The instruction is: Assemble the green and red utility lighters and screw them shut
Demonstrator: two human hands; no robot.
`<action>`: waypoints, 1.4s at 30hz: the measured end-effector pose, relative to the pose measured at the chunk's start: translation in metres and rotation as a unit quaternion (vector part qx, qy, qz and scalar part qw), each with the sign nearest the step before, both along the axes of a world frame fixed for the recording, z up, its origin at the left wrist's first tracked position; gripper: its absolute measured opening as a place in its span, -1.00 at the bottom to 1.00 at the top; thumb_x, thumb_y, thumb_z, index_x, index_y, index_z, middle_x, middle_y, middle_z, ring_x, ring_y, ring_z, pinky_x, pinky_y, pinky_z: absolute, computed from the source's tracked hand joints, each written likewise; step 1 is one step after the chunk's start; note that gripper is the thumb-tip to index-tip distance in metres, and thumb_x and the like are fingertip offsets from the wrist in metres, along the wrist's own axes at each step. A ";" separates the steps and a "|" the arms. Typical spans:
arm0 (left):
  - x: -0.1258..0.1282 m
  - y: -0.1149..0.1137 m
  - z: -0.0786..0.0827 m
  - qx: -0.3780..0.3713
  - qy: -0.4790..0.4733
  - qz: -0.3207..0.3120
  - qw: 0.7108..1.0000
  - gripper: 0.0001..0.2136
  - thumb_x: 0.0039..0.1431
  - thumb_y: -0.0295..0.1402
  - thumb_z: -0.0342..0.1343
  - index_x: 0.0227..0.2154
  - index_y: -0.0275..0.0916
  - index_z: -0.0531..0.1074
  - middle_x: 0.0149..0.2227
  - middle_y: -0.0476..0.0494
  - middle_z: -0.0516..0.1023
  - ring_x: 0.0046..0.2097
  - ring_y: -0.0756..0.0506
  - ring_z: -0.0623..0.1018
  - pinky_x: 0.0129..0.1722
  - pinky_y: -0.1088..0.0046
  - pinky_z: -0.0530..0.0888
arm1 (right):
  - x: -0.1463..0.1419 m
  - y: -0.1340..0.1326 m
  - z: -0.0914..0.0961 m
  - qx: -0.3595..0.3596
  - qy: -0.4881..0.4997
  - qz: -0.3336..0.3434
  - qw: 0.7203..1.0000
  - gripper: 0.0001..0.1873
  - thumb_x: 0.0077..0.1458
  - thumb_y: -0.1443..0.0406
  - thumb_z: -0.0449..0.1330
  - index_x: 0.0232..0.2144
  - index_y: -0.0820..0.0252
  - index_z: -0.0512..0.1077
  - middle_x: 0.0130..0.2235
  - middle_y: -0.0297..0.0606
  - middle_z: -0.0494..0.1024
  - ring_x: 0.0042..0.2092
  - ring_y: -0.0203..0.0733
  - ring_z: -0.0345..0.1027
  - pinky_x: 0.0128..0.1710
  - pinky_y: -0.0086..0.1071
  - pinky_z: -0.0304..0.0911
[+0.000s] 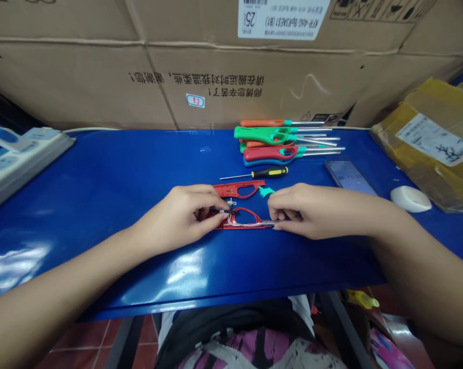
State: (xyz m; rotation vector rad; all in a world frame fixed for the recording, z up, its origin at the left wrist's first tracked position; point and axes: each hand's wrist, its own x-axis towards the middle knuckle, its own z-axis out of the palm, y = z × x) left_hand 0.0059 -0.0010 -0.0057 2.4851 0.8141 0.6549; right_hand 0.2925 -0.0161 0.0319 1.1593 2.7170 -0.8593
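Observation:
An opened red lighter shell half (245, 219) lies on the blue table (119, 179) between my hands, with wires and a small black part inside it. My left hand (181, 218) pinches its left end, fingers closed on the black part. My right hand (308, 210) grips the right end, where the metal tube sits. The other red shell half (239, 190) lies just behind, with a teal trigger piece (265, 192) beside it. A black-and-yellow screwdriver (260, 173) lies further back.
A pile of several assembled long lighters (281, 141) in green, red, orange and blue sits at the back. A phone (348, 177), a white mouse (410, 199) and a taped parcel (431, 138) are to the right. A power strip (16, 154) is at left. Cardboard boxes (216, 66) form the back wall.

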 end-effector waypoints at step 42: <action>0.001 -0.003 0.000 -0.013 -0.007 0.010 1.000 -0.88 0.22 -0.45 0.23 -0.21 -0.25 0.62 -0.27 -0.08 0.60 -0.47 0.10 0.45 -0.47 0.60 0.42 | 0.001 0.006 -0.005 0.177 -0.089 -0.073 0.977 -0.76 0.25 0.26 0.10 -0.04 0.16 0.38 0.01 -0.13 0.49 -0.12 -0.05 0.43 -0.30 -0.29 0.17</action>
